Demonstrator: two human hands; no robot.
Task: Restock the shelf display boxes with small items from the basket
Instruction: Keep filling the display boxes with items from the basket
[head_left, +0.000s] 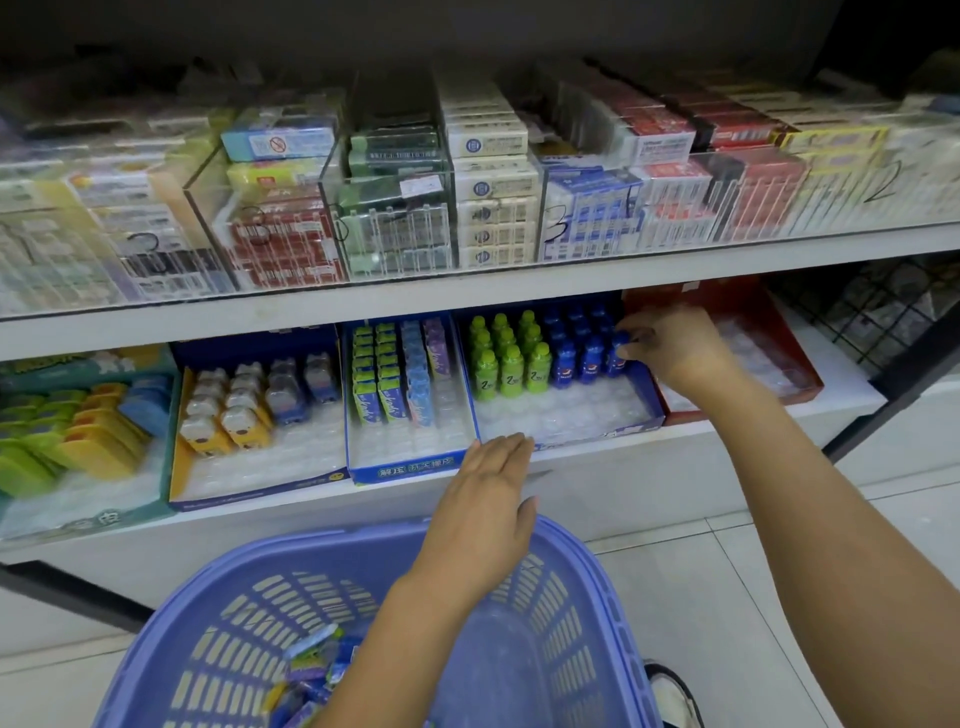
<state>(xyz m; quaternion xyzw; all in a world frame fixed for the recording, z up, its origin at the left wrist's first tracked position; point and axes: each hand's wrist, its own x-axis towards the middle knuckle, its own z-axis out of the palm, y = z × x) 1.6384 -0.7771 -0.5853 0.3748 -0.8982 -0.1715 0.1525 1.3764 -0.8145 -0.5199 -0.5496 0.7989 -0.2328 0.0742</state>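
A blue display box (649, 410) on the lower shelf holds rows of small green bottles (511, 358) on its left and small blue bottles (582, 353) on its right. My right hand (675, 348) reaches into that box and pinches a blue bottle (618, 358) at the right end of the front row. My left hand (488, 514) hovers flat with straight fingers above the far rim of the purple basket (587, 623), fingertips near the shelf's front edge, holding nothing. Several small wrapped items (311, 670) lie in the basket's bottom.
Left of the bottle box stand a blue box of eraser packs (400, 467), a box of animal-shaped items (249, 483) and a green box of yellow and green items (78, 441). A red box (800, 384) sits at right. Clear cases of packs (395, 208) fill the upper shelf.
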